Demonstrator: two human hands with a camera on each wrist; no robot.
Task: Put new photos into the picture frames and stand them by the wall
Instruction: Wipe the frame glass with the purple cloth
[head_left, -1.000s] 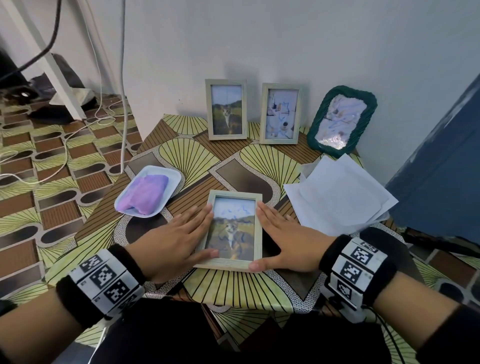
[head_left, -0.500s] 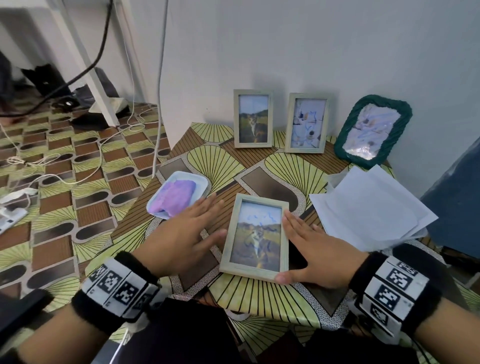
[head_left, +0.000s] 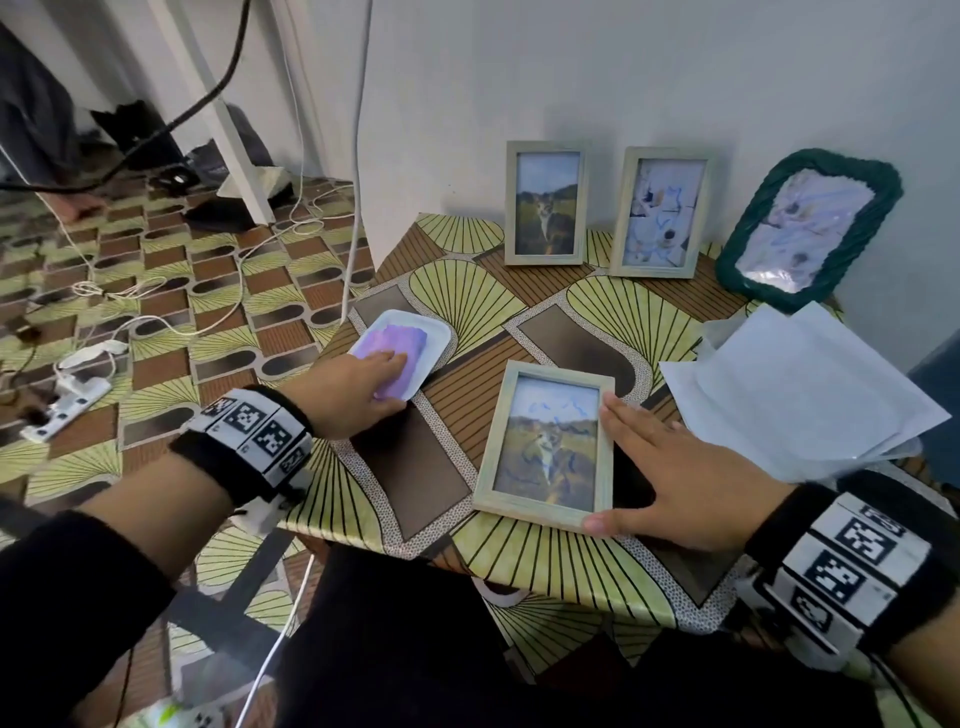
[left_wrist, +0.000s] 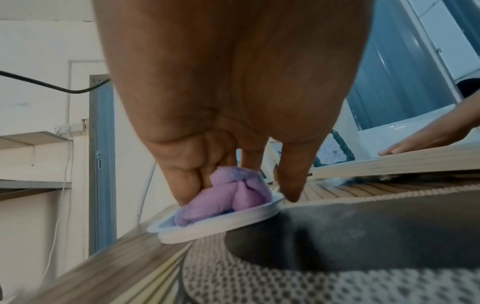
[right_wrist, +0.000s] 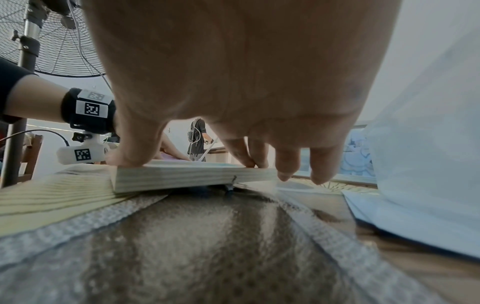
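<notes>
A pale wooden picture frame (head_left: 545, 441) with a cat photo lies face up on the patterned table. My right hand (head_left: 628, 467) rests flat along its right edge, fingers straight, thumb on the near right corner. In the right wrist view the frame's edge (right_wrist: 182, 179) sits under the thumb and fingertips (right_wrist: 284, 172). My left hand (head_left: 363, 384) is on a purple cloth (head_left: 397, 340) in a white tray (head_left: 426, 338). In the left wrist view its fingers bunch and pinch the cloth (left_wrist: 228, 195).
Two wooden frames (head_left: 545, 205) (head_left: 660, 213) and a green woven frame (head_left: 810, 228) stand against the wall at the table's back. A stack of white papers (head_left: 800, 389) lies at the right. Cables and a power strip (head_left: 67, 395) lie on the floor to the left.
My left hand left the frame's left edge and moved left onto the purple cloth in the tray. The right hand stayed at the frame's right edge.
</notes>
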